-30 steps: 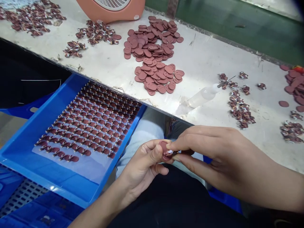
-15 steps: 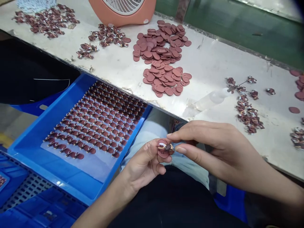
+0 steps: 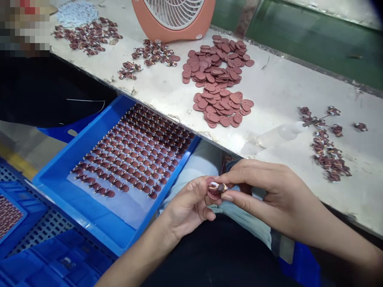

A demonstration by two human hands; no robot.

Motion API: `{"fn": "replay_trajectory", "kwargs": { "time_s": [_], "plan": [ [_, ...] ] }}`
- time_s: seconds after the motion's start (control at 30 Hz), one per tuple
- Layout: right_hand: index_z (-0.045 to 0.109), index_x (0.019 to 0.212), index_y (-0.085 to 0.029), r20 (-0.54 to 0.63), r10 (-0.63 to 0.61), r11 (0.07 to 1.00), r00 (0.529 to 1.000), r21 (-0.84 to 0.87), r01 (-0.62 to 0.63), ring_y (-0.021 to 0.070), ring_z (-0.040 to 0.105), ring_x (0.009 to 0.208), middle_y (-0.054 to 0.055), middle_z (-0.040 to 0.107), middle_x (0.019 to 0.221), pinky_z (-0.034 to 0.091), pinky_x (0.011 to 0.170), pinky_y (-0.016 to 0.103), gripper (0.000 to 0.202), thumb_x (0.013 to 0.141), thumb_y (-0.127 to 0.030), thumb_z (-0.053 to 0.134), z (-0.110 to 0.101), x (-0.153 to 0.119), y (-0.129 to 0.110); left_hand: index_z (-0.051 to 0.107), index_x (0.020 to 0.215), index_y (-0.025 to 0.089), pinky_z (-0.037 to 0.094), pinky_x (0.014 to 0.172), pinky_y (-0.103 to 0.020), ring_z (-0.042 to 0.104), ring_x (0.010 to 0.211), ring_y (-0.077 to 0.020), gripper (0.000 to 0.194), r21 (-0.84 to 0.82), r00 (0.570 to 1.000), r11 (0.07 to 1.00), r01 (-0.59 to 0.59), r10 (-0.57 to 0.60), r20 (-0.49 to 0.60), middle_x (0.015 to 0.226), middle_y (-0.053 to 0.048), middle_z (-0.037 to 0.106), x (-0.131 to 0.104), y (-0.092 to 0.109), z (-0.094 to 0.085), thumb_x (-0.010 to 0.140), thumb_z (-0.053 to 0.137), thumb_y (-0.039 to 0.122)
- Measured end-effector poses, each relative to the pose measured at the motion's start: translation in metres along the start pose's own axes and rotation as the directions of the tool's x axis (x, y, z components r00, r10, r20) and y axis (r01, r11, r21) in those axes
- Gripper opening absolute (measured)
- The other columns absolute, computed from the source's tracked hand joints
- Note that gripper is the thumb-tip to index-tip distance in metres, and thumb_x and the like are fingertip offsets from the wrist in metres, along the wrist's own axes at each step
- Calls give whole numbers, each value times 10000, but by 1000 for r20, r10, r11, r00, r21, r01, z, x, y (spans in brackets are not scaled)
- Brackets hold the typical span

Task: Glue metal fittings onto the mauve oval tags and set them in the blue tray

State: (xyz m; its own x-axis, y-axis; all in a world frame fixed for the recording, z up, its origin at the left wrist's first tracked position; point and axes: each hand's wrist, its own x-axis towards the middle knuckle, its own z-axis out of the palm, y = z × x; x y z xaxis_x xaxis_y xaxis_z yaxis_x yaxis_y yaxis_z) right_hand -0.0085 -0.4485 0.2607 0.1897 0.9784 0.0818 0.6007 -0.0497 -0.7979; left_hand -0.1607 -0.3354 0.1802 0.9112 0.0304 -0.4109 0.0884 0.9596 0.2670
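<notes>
My left hand (image 3: 189, 208) is closed, pinching a reddish-brown oval disc (image 3: 212, 195) between thumb and fingers above my lap. On the disc lies a small painted figurine (image 3: 220, 187) in brown and white. My right hand (image 3: 266, 193) has its thumb and forefinger closed on the figurine's right end. A clear squeeze bottle with a thin needle tip (image 3: 279, 134) lies on the bench beyond that hand, its needle pointing at loose figurines (image 3: 329, 155).
Reddish-brown discs (image 3: 220, 105) are heaped mid-bench before an orange fan (image 3: 173, 34). More figurines (image 3: 155, 52) lie to the left. A blue tray (image 3: 119, 243) holds rows of figurines on discs (image 3: 128, 155). Another person's dark-clothed leg (image 3: 54, 93) is at left.
The right thumb and forefinger have closed in on the figurine, where before they were just at its edge. The whole view has shifted, so the bench things appear further right.
</notes>
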Motion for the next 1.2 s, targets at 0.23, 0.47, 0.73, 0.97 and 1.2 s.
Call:
{"fn": "replay_trajectory", "kwargs": {
  "time_s": [0.23, 0.47, 0.73, 0.97, 1.2],
  "plan": [
    [689, 1108, -235, -161, -56, 996, 985, -79, 44, 113, 636, 710, 14, 688, 891, 512, 602, 215, 186, 936, -180, 646, 17, 4, 8, 740, 982, 174, 547, 436, -155, 673, 702, -122, 553, -16, 999, 1000, -4, 3, -50, 897, -43, 693, 1, 6, -3, 664, 796, 623],
    [668, 1104, -166, -310, -389, 805, 867, -572, 157, 159, 648, 726, 49, 685, 852, 530, 687, 262, 210, 902, -109, 671, 56, 18, 23, 674, 819, 181, 437, 420, -138, 503, 560, -65, 362, 316, 769, 843, -435, 531, -358, 707, 45, 583, -6, 4, 6, 627, 912, 375],
    [664, 1093, -136, -253, -453, 774, 855, -587, 237, 176, 603, 691, 56, 684, 815, 493, 618, 288, 210, 886, -109, 677, 87, 38, 28, 666, 804, 186, 401, 439, -155, 544, 615, -79, 319, 368, 661, 809, -457, 586, -468, 788, 26, 625, -9, 8, -2, 671, 866, 395],
    [655, 1113, -72, -162, -533, 761, 830, -521, 387, 145, 525, 607, 40, 658, 725, 445, 562, 290, 314, 819, -78, 765, 81, 23, 19, 622, 973, 216, 494, 523, -220, 667, 747, -154, 387, 832, 386, 551, -64, 782, -489, 915, -27, 686, -42, 28, -50, 806, 658, 563],
    [671, 1096, -107, -190, -458, 806, 869, -501, 315, 145, 604, 606, 32, 695, 759, 499, 605, 293, 322, 798, -24, 759, 68, -5, 39, 702, 958, 218, 505, 904, -416, 684, 990, -287, 258, 750, 227, 261, 608, 847, -480, 971, -87, 751, -139, 69, -154, 818, 623, 419]
  ]
}}
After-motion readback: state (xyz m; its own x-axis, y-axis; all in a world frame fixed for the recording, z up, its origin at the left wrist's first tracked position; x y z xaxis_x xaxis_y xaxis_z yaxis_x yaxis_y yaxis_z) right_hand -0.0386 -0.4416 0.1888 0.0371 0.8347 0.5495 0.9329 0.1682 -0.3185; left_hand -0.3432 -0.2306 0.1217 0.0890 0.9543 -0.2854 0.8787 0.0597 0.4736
